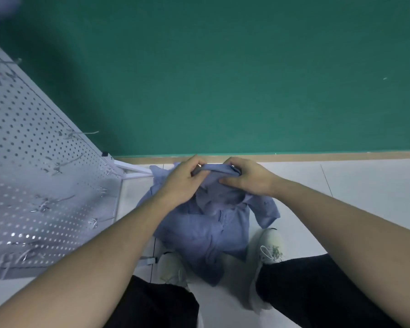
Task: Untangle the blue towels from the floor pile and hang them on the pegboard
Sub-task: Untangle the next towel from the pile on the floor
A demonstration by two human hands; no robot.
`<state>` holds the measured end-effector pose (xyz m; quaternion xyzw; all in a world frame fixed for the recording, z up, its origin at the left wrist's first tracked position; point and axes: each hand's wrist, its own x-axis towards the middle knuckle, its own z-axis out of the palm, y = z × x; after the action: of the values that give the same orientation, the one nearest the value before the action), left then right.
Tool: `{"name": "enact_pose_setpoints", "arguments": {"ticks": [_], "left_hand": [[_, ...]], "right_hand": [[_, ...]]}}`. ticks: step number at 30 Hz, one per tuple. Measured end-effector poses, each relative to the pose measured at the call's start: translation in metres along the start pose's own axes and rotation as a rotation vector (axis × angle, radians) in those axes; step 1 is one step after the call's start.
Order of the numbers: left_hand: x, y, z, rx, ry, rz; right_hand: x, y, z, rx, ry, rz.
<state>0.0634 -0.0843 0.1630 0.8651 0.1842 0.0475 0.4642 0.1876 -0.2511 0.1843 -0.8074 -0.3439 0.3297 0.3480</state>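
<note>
I see left hand [184,179] & right hand [245,177] both pinched shut on blue towel [208,223] edge, bulk hanging at 6 o'clock over floor; risk: snag, pegboard [40,176] at 9 o'clock.

White tiled floor [365,197]: blue towel pile [206,235] near wall edge, between white shoes [269,249], pegboard base [130,171] beside.

Towels [206,223]: pale blue, plain, no pattern seen. Pegboard [33,162]: white, regular grid of small dark holes; hooks [44,205] silver. Wall [223,79]: flat green. Skirting strip [317,156]: tan. Floor [365,197]: white tiles, thin dark joints. Shoes [268,247]: white. Trousers [317,292]: black.
</note>
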Motion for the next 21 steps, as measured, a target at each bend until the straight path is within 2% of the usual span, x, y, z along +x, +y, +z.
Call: {"name": "enact_pose_setpoints", "arguments": {"ticks": [3, 5, 9, 13, 17, 19, 21], "left_hand": [[-0.016, 0.017, -0.007, 0.013, 0.010, -0.013], [-0.028, 0.029, -0.011, 0.010, -0.040, -0.018], [-0.045, 0.038, -0.009, 0.229, -0.172, -0.027], [-0.048, 0.031, -0.008, 0.105, -0.021, -0.093], [-0.054, 0.039, -0.012, -0.021, 0.066, -0.184], [-0.057, 0.046, -0.013, -0.062, 0.108, -0.154], [-0.059, 0.056, -0.012, -0.119, 0.176, -0.101]], "right_hand": [[-0.020, -0.017, -0.001, 0.064, 0.048, -0.054], [-0.034, -0.032, -0.003, 0.167, 0.098, -0.076], [-0.057, -0.045, -0.002, 0.332, 0.068, -0.085], [-0.065, -0.043, -0.007, 0.516, 0.160, -0.033], [-0.059, -0.028, -0.008, 0.335, 0.267, 0.011], [-0.056, -0.024, -0.004, 0.246, 0.282, -0.024], [-0.057, -0.026, -0.003, 0.271, 0.264, -0.072]]}}
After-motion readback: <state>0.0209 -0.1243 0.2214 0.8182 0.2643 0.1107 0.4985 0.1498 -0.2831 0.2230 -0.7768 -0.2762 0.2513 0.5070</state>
